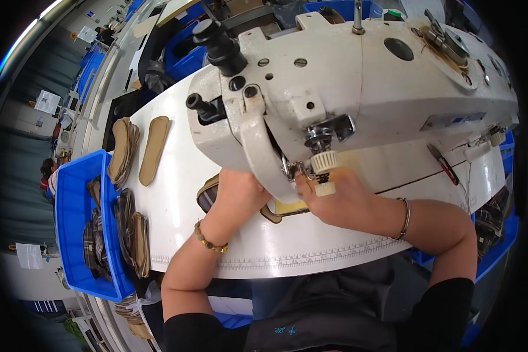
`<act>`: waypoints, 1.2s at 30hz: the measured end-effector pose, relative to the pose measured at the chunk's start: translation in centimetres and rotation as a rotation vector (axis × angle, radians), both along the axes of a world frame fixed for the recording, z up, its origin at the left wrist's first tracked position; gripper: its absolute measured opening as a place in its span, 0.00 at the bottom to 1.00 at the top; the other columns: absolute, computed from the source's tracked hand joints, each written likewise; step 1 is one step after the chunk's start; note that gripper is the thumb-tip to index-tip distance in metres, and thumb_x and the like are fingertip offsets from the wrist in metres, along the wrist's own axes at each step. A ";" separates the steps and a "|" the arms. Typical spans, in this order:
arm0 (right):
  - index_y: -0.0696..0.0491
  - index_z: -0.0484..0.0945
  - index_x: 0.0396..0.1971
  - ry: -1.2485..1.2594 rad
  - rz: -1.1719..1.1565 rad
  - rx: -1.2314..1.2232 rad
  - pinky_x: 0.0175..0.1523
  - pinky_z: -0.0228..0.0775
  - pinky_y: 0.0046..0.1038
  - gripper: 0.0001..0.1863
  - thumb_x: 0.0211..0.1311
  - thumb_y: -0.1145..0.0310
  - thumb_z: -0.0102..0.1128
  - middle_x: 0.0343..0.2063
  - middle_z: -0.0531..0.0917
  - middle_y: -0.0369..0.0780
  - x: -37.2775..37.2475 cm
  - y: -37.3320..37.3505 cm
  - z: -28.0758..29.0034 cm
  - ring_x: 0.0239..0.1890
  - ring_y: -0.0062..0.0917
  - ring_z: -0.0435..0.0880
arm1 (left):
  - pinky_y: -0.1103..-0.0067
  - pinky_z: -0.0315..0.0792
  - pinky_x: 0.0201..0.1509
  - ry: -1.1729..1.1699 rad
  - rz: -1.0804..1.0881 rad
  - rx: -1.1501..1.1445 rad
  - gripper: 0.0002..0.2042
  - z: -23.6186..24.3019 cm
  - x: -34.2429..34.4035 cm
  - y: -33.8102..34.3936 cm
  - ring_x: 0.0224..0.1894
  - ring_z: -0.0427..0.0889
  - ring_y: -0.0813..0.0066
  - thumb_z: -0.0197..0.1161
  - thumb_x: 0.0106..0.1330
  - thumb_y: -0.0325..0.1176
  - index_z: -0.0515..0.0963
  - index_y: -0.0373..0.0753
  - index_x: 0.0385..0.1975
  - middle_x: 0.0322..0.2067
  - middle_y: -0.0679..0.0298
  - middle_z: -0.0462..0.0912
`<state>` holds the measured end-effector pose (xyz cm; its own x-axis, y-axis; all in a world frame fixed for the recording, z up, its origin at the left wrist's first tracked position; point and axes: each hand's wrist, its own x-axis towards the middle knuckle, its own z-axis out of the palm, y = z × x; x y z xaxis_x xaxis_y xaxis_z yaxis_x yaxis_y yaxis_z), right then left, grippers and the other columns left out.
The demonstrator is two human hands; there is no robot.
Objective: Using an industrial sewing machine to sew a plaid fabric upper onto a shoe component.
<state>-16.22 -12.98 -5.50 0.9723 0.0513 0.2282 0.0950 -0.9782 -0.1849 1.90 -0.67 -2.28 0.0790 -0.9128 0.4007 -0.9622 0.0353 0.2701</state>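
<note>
Head view showed the brown-edged piece (270, 216) at the near side of the sewing machine (364, 76), left hand (239, 190) and right hand (341, 198) close under that machine, their grips too hidden to tell, so flat, patient guiding seemed wisest.

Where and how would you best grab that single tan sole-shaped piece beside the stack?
Probably across the middle of the tan sole-shaped piece, pinching its long edges, with the left hand coming from the right: it lies flat, long and narrow, and the stack of similar pieces sits close on its left.
</note>
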 end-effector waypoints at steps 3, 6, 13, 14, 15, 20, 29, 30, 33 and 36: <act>0.58 0.76 0.56 0.346 -0.045 0.129 0.30 0.72 0.24 0.21 0.62 0.76 0.55 0.39 0.82 0.40 0.3 -0.1 0.8 0.40 0.28 0.82 | 0.70 0.74 0.26 -0.022 0.046 -0.004 0.08 0.2 -0.4 -0.1 0.22 0.79 0.60 0.76 0.49 0.32 0.84 0.36 0.23 0.19 0.61 0.80; 0.58 0.76 0.56 0.281 -0.024 0.029 0.29 0.72 0.26 0.21 0.61 0.75 0.56 0.37 0.82 0.40 -0.1 -0.2 1.1 0.38 0.30 0.82 | 0.70 0.74 0.27 -0.046 0.058 -0.038 0.07 -0.2 0.1 -0.2 0.22 0.79 0.59 0.76 0.48 0.30 0.84 0.37 0.23 0.19 0.60 0.80; 0.53 0.76 0.15 -0.341 0.015 -0.150 0.21 0.68 0.33 0.04 0.38 0.71 0.62 0.12 0.74 0.39 0.1 0.3 -1.0 0.16 0.28 0.78 | 0.69 0.75 0.27 -0.013 0.062 -0.025 0.05 0.5 -0.5 -0.5 0.22 0.79 0.59 0.74 0.47 0.28 0.84 0.37 0.22 0.19 0.60 0.80; 0.53 0.76 0.15 -0.342 0.019 -0.150 0.21 0.68 0.33 0.04 0.38 0.71 0.62 0.12 0.74 0.39 0.1 0.4 -0.6 0.16 0.28 0.78 | 0.69 0.75 0.27 -0.010 0.074 -0.018 0.05 0.5 -0.5 -0.5 0.22 0.80 0.59 0.73 0.47 0.28 0.83 0.37 0.21 0.19 0.60 0.80; 0.53 0.76 0.15 -0.348 0.005 -0.153 0.21 0.68 0.33 0.04 0.38 0.71 0.62 0.12 0.74 0.39 0.2 0.5 -0.4 0.16 0.29 0.78 | 0.69 0.75 0.27 -0.007 0.086 -0.011 0.05 0.6 -0.4 -0.4 0.22 0.80 0.59 0.72 0.47 0.28 0.83 0.37 0.20 0.19 0.60 0.80; 0.53 0.76 0.15 -0.334 0.025 -0.109 0.21 0.69 0.33 0.04 0.38 0.71 0.62 0.12 0.74 0.39 0.2 0.3 -0.9 0.17 0.29 0.78 | 0.69 0.75 0.26 -0.011 0.094 -0.026 0.05 0.3 -0.3 -0.5 0.22 0.81 0.59 0.72 0.47 0.28 0.82 0.38 0.20 0.19 0.60 0.80; 0.53 0.77 0.15 -0.311 0.013 -0.095 0.21 0.70 0.33 0.03 0.41 0.71 0.62 0.12 0.74 0.40 0.1 0.4 0.0 0.17 0.31 0.79 | 0.70 0.76 0.28 -0.048 0.160 0.067 0.06 0.6 -0.6 -0.6 0.23 0.82 0.59 0.72 0.49 0.31 0.82 0.38 0.22 0.21 0.59 0.82; 0.53 0.77 0.16 -0.311 0.017 -0.087 0.21 0.71 0.34 0.03 0.41 0.71 0.62 0.12 0.74 0.40 0.1 0.4 0.0 0.17 0.31 0.79 | 0.69 0.75 0.28 -0.044 0.175 0.077 0.06 0.7 -0.6 -0.5 0.23 0.82 0.59 0.71 0.49 0.31 0.82 0.37 0.22 0.21 0.59 0.82; 0.53 0.78 0.16 -0.303 0.019 -0.083 0.21 0.71 0.33 0.03 0.42 0.71 0.62 0.11 0.74 0.40 0.1 0.4 0.0 0.17 0.31 0.79 | 0.67 0.76 0.31 -0.061 0.169 0.097 0.12 0.9 -0.8 -0.5 0.29 0.82 0.56 0.71 0.49 0.30 0.84 0.40 0.35 0.26 0.59 0.83; 0.53 0.79 0.17 -0.316 0.031 -0.071 0.21 0.70 0.33 0.03 0.43 0.72 0.62 0.11 0.74 0.40 0.0 0.3 -0.2 0.17 0.30 0.79 | 0.67 0.76 0.30 -0.077 0.143 0.145 0.12 1.5 -0.7 -0.5 0.29 0.83 0.55 0.71 0.50 0.30 0.83 0.39 0.35 0.27 0.58 0.83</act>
